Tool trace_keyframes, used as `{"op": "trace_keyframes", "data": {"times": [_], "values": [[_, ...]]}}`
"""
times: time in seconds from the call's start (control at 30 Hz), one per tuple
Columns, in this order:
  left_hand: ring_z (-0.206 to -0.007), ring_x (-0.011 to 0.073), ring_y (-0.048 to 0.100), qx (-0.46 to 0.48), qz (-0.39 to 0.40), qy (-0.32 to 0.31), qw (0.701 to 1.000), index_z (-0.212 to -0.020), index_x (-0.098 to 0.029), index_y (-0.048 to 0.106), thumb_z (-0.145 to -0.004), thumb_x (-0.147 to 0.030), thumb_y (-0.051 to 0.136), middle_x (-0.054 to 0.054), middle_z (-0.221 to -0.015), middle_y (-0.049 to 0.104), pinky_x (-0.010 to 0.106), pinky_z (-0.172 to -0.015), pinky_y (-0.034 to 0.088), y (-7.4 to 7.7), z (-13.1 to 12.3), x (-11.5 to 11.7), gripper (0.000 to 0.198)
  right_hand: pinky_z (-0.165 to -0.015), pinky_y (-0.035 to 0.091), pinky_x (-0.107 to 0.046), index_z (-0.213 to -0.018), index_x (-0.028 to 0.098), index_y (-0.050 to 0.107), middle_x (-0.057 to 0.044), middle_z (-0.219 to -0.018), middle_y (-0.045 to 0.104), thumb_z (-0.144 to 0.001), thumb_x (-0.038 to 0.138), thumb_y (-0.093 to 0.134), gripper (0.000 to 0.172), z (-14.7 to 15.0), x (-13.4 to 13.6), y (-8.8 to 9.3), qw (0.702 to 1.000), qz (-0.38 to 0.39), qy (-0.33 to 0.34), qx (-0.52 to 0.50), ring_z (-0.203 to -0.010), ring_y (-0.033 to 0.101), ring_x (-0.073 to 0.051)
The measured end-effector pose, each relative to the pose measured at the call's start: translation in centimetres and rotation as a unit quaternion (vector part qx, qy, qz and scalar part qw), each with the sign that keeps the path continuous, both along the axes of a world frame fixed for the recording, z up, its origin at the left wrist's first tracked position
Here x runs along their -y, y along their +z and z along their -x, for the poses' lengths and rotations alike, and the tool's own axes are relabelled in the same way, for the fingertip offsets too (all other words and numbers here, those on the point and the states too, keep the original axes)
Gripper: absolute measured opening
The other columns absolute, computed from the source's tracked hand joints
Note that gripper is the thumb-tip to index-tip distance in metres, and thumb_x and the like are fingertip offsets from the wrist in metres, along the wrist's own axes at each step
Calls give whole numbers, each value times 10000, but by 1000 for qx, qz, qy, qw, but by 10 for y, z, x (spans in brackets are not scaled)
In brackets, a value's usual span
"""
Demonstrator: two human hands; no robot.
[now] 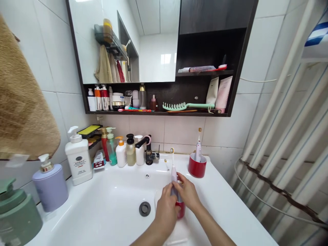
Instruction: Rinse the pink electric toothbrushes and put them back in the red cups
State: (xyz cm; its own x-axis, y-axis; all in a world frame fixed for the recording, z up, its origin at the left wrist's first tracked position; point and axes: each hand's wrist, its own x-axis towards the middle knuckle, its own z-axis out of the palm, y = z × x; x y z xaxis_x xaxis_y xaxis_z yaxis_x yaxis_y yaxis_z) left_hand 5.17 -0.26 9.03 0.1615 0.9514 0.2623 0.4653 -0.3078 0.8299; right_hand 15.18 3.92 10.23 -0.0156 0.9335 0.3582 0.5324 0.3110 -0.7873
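Observation:
A pale electric toothbrush (174,173) stands upright over the right side of the basin, bristle head at the top. My left hand (165,206) is closed around its lower handle. Against that handle lies the thumb of my right hand (189,194), while its other fingers curl over the red cup (181,210) behind. My hands hide much of the cup and the handle's lower end. On the right rear ledge, a second red cup (197,167) holds another electric toothbrush (198,150).
The white sink (110,205) has a drain (145,208) and a black faucet (148,150). Pump bottles (79,159) line its left and back edges. Above hangs a mirrored cabinet (205,92) with toiletries and a green hairbrush (176,107). White pipes (279,136) run along the right.

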Motion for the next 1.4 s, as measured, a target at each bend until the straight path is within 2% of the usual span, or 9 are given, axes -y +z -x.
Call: {"op": "trace_keyframes", "data": {"times": [0.2,0.33,0.5,0.6,0.7,0.8,0.97,1.17,1.4], "values": [[-1070,165,266,-29,-26,20,999,-824,-163,552,-515,-52,388,59,-1148,347,267,-877,235,-17,0,11,367,-661,384,-288,-889,151,501,-55,-784,585,-629,279,396,308,10,6,-9,1000,13,1,-4,-712,527,-171],[-1083,175,233,-19,-46,15,999,-844,-178,529,-511,-67,426,49,-1165,326,307,-897,198,-20,4,13,365,-680,383,-275,-937,149,469,-67,-884,560,-650,316,373,346,11,12,5,999,-6,-27,-44,-767,516,-170],[-1051,172,284,162,-53,84,982,-944,-171,452,-636,-245,421,76,-1130,354,314,-881,216,-5,22,8,319,-711,378,-259,-1030,167,398,-64,-1012,494,-639,372,412,442,6,38,45,985,-39,-29,-168,-877,462,-179],[-920,175,423,331,38,70,940,-881,-149,471,-666,-346,388,97,-984,468,307,-806,304,11,33,2,304,-578,410,-237,-1039,191,391,-36,-851,562,-660,391,385,429,11,59,54,975,60,49,-207,-694,516,-153],[-834,171,479,485,104,-6,869,-861,-132,474,-673,-389,374,102,-897,511,305,-741,350,24,38,-1,334,-474,387,-226,-968,186,456,4,-590,546,-673,402,360,378,24,72,46,955,170,132,-202,-512,488,-125],[-750,161,509,550,146,-62,820,-819,-125,487,-647,-381,427,78,-753,551,292,-680,368,28,38,-1,314,-444,362,-213,-879,171,502,28,-479,459,-667,406,365,345,37,77,36,943,203,167,-204,-463,446,-108],[-580,121,521,588,172,-43,789,-678,-132,475,-604,-350,493,6,-549,524,264,-612,375,23,37,-6,232,-388,355,-197,-928,188,442,18,-598,450,-653,392,376,349,47,77,28,923,253,187,-223,-422,411,-74],[-555,97,516,623,155,-2,767,-670,-127,464,-616,-301,491,6,-547,523,252,-646,376,21,38,-11,184,-378,348,-210,-972,195,407,40,-505,400,-653,335,383,349,47,73,20,971,182,133,-83,-420,393,-94],[-487,71,483,626,156,26,764,-656,-142,432,-634,-287,454,-27,-517,476,209,-541,366,19,35,-11,148,-382,339,-213,-934,216,432,48,-485,390,-657,333,359,309,54,77,22,972,193,115,-71,-404,389,-94]]}}
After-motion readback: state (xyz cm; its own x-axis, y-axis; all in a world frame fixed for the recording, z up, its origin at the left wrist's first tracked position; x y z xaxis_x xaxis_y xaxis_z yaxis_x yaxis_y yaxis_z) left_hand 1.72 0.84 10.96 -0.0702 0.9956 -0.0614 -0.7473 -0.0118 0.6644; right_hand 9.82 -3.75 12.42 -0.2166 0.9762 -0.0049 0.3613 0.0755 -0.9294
